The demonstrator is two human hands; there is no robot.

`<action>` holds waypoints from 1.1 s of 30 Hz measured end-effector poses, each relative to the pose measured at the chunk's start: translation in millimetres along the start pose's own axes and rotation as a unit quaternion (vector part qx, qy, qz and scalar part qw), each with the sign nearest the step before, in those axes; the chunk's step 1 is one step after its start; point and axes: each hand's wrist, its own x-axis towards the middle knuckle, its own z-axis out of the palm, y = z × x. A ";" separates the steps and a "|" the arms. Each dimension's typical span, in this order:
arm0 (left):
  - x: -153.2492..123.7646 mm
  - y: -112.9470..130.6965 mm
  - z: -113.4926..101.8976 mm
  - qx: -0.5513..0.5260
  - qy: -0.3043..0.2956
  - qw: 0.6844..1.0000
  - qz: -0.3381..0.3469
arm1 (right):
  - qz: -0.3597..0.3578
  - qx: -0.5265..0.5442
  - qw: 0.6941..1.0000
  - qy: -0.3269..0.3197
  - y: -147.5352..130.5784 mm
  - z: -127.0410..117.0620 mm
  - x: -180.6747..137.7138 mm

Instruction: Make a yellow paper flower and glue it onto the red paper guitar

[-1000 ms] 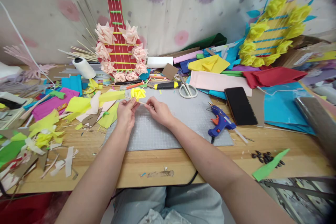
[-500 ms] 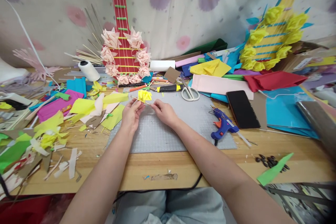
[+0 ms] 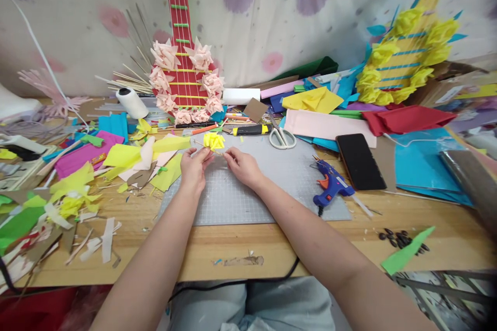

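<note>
A small yellow paper flower (image 3: 214,140) is held above the far left part of the grey cutting mat (image 3: 248,201). My left hand (image 3: 194,168) pinches it from below, fingers closed near its base. A thin stick shows on both sides of the flower, and my right hand (image 3: 241,165) grips its right end between thumb and fingers. How the stick meets the flower is hidden by the petals and my left fingers. Just beyond my hands lie a yellow-and-black utility knife (image 3: 251,130) and white-handled scissors (image 3: 282,138).
A blue glue gun (image 3: 330,184) rests at the mat's right edge, near a black phone (image 3: 361,161). Yellow paper scraps (image 3: 122,156) spread to the left. Behind stand a red guitar shape (image 3: 186,83) with pink flowers and a yellow one (image 3: 404,57). Dark beads (image 3: 402,239) lie front right.
My left fingers have shifted slightly at the flower's base, with the thumb now more extended under it. The flower and my right hand stay almost in place.
</note>
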 end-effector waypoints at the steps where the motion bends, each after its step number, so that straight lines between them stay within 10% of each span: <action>1: 0.4 0.0 0.2 0.001 0.003 1.000 0.000 | -0.004 -0.001 1.000 0.016 0.3 -0.6 -0.2; 22: -10.8 -22.1 15.5 0.076 -0.032 0.996 0.046 | -0.140 0.037 0.962 0.233 3.6 -7.7 10.4; 33: -4.9 -19.7 14.0 0.056 -0.056 0.997 0.024 | -0.142 0.029 0.988 0.046 -1.5 -41.7 40.0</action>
